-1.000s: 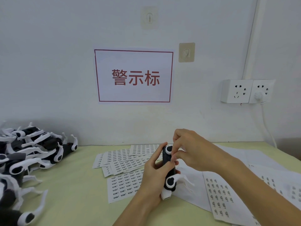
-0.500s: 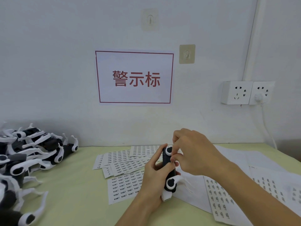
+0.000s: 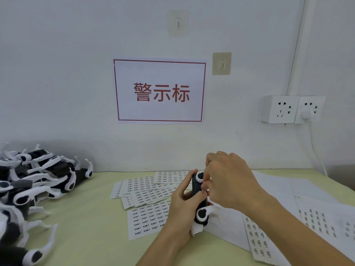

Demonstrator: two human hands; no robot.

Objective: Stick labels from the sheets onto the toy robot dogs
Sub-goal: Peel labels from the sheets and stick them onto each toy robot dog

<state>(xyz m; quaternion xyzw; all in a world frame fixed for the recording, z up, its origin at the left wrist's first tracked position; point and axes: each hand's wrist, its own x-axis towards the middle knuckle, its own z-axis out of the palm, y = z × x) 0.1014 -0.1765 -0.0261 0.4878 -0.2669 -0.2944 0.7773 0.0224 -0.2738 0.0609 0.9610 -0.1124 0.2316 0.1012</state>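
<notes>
My left hand (image 3: 181, 204) grips a black and white toy robot dog (image 3: 200, 215), holding it upright just above the table. The fingertips of my right hand (image 3: 228, 184) press against the dog's side near its upper white joint; any label under them is hidden. Several label sheets (image 3: 148, 192) lie spread on the table behind and left of the dog. More sheets (image 3: 257, 240) lie at the right under my right forearm.
A pile of black and white toy robot dogs (image 3: 34, 181) covers the left side of the green table (image 3: 90, 223). The white wall carries a red-framed sign (image 3: 160, 91), two hooks, and a double socket (image 3: 292, 109) with a cable hanging down.
My right hand's fingertips have shifted slightly down along the dog's side. My left hand keeps the same hold, and the dog stays in place.
</notes>
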